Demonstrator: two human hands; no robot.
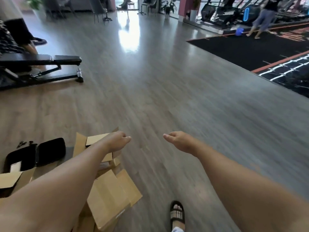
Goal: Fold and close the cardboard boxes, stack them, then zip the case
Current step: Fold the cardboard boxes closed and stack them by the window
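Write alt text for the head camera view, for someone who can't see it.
Two bare arms reach forward over a wooden gym floor, the left hand and right hand loosely curled and holding nothing. Unfolded cardboard boxes and an open black case lie at lower left; a weight bench stands beyond.

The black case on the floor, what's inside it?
The black case lies open with a white card or paper in its left half. A cardboard flap covers the near corner, so the rest there is hidden.

Bare forearms, black strapped sandal [177,215], plaid band
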